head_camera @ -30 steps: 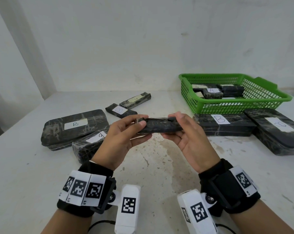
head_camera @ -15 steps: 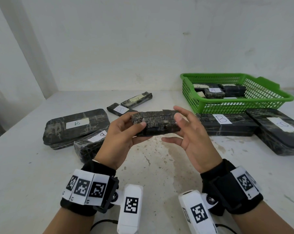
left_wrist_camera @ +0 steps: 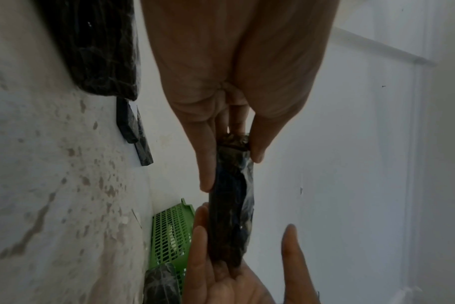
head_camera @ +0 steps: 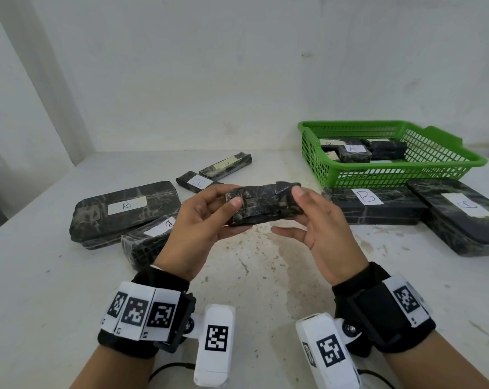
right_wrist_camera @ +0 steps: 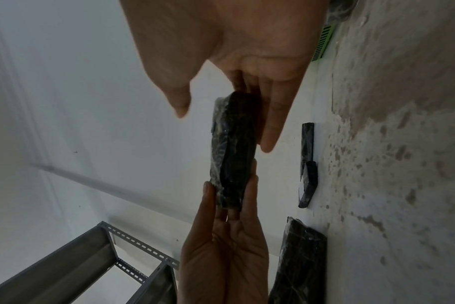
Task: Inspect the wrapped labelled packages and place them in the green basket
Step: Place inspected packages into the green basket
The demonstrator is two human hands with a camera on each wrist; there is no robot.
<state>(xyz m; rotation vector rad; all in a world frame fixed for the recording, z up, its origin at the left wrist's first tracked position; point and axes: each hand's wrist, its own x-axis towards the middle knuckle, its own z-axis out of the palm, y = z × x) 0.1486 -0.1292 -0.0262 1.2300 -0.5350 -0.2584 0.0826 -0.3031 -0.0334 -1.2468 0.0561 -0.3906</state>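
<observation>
- Far left on the white table (head_camera: 55, 290) lies a big wrapped package marked B (head_camera: 125, 209), and a smaller package (head_camera: 145, 242) leans against its near edge, partly behind the left wrist.
- Behind those, two slim packages (head_camera: 212, 174) lie touching each other near the back wall.
- The left hand (head_camera: 198, 226) is raised over the table, palm turned inward, thumb on the near face of the held package (head_camera: 263, 204) and the fingers curled behind its left end, so it grips that end.
- The held package sits crosswise between both hands, clear of the table, no label showing on the side facing us.
- The right hand (head_camera: 319, 223) takes the other end: the thumb presses the near face and the upper fingers are wrapped behind, while the lower fingers stick out loose underneath.
- Right of the hands, another B package (head_camera: 375, 204) and a large one (head_camera: 462, 214) lie just in front of the green basket (head_camera: 406, 175), which already has several packages in it, one marked A.
- The left wrist view shows the package edge-on, its wrapping glossy and creased (left_wrist_camera: 234, 205), with the basket's mesh beyond.
- The right wrist view alone shows a grey metal shelf frame (right_wrist_camera: 91, 267) off to the person's left.
</observation>
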